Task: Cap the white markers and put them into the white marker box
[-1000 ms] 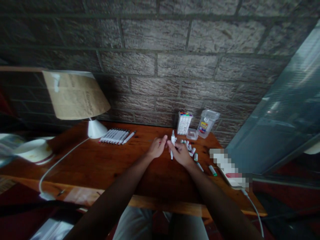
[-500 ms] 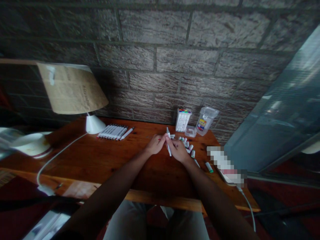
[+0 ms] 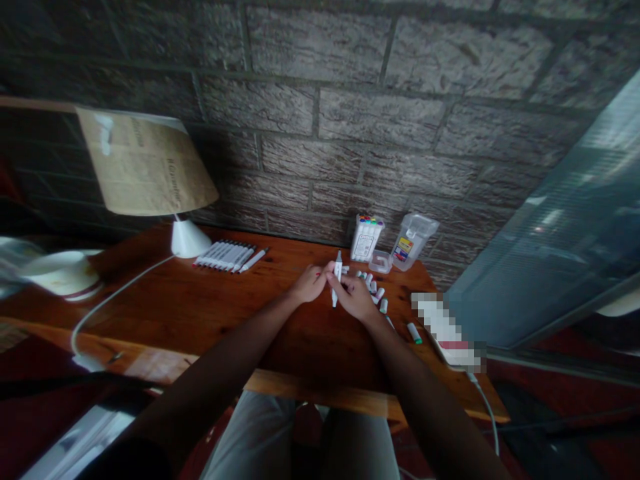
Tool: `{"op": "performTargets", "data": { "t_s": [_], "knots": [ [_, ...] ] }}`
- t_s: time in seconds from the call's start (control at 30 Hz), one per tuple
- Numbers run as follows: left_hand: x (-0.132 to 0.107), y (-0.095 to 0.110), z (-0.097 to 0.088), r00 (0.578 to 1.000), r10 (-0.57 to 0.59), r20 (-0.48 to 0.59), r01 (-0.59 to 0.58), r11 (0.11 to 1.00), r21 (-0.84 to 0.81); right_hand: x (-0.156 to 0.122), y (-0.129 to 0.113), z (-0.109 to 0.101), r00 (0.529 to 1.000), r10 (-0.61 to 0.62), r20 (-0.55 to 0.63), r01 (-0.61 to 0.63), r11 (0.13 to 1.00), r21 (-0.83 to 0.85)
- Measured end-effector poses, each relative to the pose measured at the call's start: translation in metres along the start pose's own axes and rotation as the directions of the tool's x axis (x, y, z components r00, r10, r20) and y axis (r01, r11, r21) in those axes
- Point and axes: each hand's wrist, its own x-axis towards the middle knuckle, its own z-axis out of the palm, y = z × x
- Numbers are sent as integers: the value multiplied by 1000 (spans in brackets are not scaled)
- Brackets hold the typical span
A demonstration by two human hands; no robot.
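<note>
The right hand point(image 3: 357, 299) was closed around a white marker point(image 3: 338, 268), held nearly upright over the middle of the table point(image 3: 200, 320). The left hand point(image 3: 311, 284), fingers curled, was close against it on the left; whether it gripped anything could not be told. Short white pieces point(image 3: 383, 306) cluttered the wood just right. Beyond stood a filled marker box point(image 3: 364, 240), a clear lid point(image 3: 380, 263) and a clear container point(image 3: 412, 241). At far left, a marker row point(image 3: 225, 257) lay beside a lamp point(image 3: 150, 167).

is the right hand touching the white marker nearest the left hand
Touching: the head view shows the right hand with its thumb lying across the barrel of the white marker, covering part of it.
</note>
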Motion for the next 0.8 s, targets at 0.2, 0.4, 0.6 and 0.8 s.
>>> {"op": "performTargets", "data": {
  "t_s": [0.2, 0.4, 0.6, 0.8],
  "knots": [
    [1, -3, 1, 1000, -7, 5, 7, 1000, -5, 0, 3, 0, 1000, -23, -6, 23, 1000, -2],
    [2, -4, 2, 1000, 13, 9, -13, 1000, -15, 0, 2, 0, 1000, -29, 3, 29, 999, -19],
    [2, -3, 1, 999, -43, 17, 43, 999, 4, -1, 5, 1, 1000, -24, -8, 24, 1000, -9],
    [3, -7, 2, 999, 34, 40, -34, 999, 12, -1, 6, 1, 1000, -20, -9, 20, 999, -27]
  ]
}}
